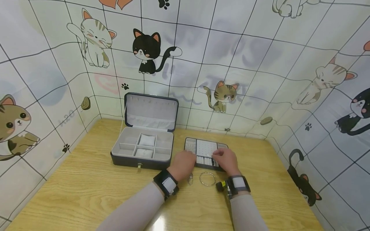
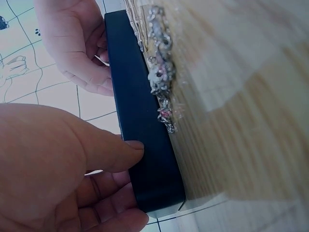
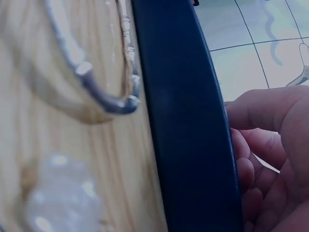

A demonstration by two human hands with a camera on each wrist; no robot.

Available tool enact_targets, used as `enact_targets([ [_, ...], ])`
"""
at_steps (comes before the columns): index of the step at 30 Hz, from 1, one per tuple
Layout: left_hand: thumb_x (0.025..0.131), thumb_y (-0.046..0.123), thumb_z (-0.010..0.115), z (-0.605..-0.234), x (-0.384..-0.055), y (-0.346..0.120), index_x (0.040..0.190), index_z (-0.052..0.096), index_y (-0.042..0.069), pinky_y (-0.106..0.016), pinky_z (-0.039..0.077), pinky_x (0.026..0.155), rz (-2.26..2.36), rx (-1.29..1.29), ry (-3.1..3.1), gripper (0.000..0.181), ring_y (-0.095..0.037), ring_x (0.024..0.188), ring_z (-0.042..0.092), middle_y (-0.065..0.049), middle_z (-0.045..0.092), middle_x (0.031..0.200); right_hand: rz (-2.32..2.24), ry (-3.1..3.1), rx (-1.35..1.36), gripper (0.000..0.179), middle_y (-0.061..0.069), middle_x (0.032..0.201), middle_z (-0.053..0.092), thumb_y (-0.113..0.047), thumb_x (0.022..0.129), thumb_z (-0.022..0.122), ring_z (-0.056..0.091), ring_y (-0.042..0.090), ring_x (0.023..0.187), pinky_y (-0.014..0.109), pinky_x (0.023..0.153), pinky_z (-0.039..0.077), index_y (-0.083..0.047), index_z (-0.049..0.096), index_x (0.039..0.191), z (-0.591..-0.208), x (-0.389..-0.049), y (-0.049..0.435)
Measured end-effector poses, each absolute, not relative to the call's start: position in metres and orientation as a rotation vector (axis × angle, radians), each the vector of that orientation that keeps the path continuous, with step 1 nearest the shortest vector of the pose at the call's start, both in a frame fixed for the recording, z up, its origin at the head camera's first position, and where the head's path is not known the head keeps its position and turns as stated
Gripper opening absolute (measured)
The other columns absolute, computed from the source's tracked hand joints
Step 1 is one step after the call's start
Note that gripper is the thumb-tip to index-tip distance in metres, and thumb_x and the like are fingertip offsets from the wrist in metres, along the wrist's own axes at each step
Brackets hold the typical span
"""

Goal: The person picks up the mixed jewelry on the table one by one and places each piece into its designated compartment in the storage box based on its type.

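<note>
A shallow dark jewellery tray (image 1: 206, 166) with light compartments, a white dotted pad (image 1: 206, 147) and ring rolls lies on the table. My left hand (image 1: 184, 164) holds its near left corner, the thumb (image 2: 133, 147) on the dark front wall (image 2: 135, 92) and fingers around the end. Over the tray's right part, my right hand (image 1: 226, 160) has thumb and index finger close together at the pad's edge; I cannot tell what is between them. Its other fingers (image 3: 245, 171) curl behind the front wall (image 3: 188, 121). A beaded bracelet (image 2: 161, 72) and a silvery bangle (image 3: 87, 79) lie before the tray.
To the left stands an open dark jewellery box (image 1: 138, 162) with its lid (image 1: 151, 110) upright and two white cushions inside. A blurred clear lumpy thing (image 3: 63, 198) lies near the bangle. A cat-patterned curtain (image 1: 188, 48) surrounds the wooden table (image 1: 86, 186).
</note>
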State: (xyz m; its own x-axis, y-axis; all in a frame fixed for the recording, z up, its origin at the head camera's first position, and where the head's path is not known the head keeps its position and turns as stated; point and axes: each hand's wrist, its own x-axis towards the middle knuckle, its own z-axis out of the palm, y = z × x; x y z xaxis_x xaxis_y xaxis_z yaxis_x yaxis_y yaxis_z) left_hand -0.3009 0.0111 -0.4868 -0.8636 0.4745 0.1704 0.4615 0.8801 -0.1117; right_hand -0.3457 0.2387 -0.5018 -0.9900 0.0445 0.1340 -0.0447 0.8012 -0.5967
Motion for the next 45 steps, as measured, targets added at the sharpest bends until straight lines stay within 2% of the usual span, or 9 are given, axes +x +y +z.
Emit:
enact_targets([
  [9,0.100,0.022,0.070,-0.488,-0.302,0.012,0.097,0.075,0.018,-0.030,0.054,0.058,0.104,-0.722,-2.858,0.007,-0.015,0.078,0.065,0.001,0.070,0.084,1.171,-2.876,-0.042,0.021,0.014,0.119,0.076,-0.021,0.094,0.076,0.069,0.027,0.102,0.035,0.080,0.057,-0.011,0.078,0.112,-0.495,-0.343,0.246],
  [17,0.100,0.021,0.069,-0.486,-0.302,0.013,0.097,0.075,0.018,-0.030,0.054,0.057,0.096,-0.728,-2.864,0.008,-0.015,0.076,0.064,0.001,0.070,0.084,1.303,-2.880,-0.097,0.023,0.017,0.127,0.072,-0.014,0.097,0.072,0.065,0.031,0.111,0.041,0.090,0.055,-0.008,0.076,0.118,-0.487,-0.342,0.253],
  [22,0.100,0.021,0.070,-0.485,-0.302,0.012,0.099,0.075,0.017,-0.031,0.054,0.058,0.087,-0.718,-2.881,0.007,-0.016,0.077,0.065,0.000,0.070,0.085,1.311,-2.894,-0.043,0.024,0.017,0.130,0.071,-0.016,0.100,0.068,0.067,0.030,0.112,0.044,0.093,0.058,-0.010,0.075,0.123,-0.485,-0.345,0.260],
  [25,0.100,0.021,0.070,-0.485,-0.303,0.011,0.099,0.076,0.017,-0.031,0.054,0.058,0.097,-0.702,-2.889,0.006,-0.016,0.078,0.065,0.000,0.070,0.086,1.308,-2.901,-0.014,0.026,0.017,0.126,0.072,-0.017,0.102,0.066,0.069,0.028,0.106,0.039,0.088,0.059,-0.008,0.074,0.125,-0.480,-0.345,0.263],
  [31,0.099,0.020,0.070,-0.487,-0.303,0.011,0.097,0.075,0.017,-0.032,0.054,0.057,0.051,-0.717,-2.863,0.006,-0.017,0.077,0.066,0.000,0.070,0.085,1.281,-2.876,0.025,0.025,0.018,0.114,0.072,-0.011,0.101,0.065,0.067,0.025,0.090,0.033,0.076,0.057,-0.003,0.073,0.123,-0.464,-0.338,0.264],
  [38,0.099,0.019,0.071,-0.484,-0.304,0.011,0.097,0.075,0.017,-0.033,0.054,0.057,0.039,-0.702,-2.879,0.006,-0.018,0.077,0.065,-0.001,0.069,0.084,1.195,-2.928,0.078,0.023,0.015,0.111,0.073,-0.008,0.098,0.069,0.069,0.026,0.094,0.035,0.077,0.059,-0.004,0.074,0.119,-0.456,-0.332,0.250],
  [41,0.100,0.020,0.070,-0.484,-0.304,0.012,0.098,0.076,0.017,-0.032,0.054,0.057,0.049,-0.711,-2.881,0.007,-0.017,0.077,0.065,-0.001,0.070,0.085,1.071,-2.948,0.154,0.016,0.012,0.105,0.073,-0.006,0.096,0.073,0.068,0.025,0.094,0.035,0.076,0.059,-0.005,0.076,0.111,-0.452,-0.325,0.246],
  [45,0.100,0.020,0.070,-0.486,-0.304,0.013,0.097,0.076,0.017,-0.032,0.054,0.057,0.056,-0.703,-2.884,0.008,-0.018,0.077,0.066,-0.001,0.070,0.084,0.930,-2.979,0.282,0.004,0.008,0.093,0.071,-0.005,0.093,0.078,0.066,0.021,0.083,0.033,0.070,0.057,-0.008,0.075,0.095,-0.445,-0.312,0.241],
])
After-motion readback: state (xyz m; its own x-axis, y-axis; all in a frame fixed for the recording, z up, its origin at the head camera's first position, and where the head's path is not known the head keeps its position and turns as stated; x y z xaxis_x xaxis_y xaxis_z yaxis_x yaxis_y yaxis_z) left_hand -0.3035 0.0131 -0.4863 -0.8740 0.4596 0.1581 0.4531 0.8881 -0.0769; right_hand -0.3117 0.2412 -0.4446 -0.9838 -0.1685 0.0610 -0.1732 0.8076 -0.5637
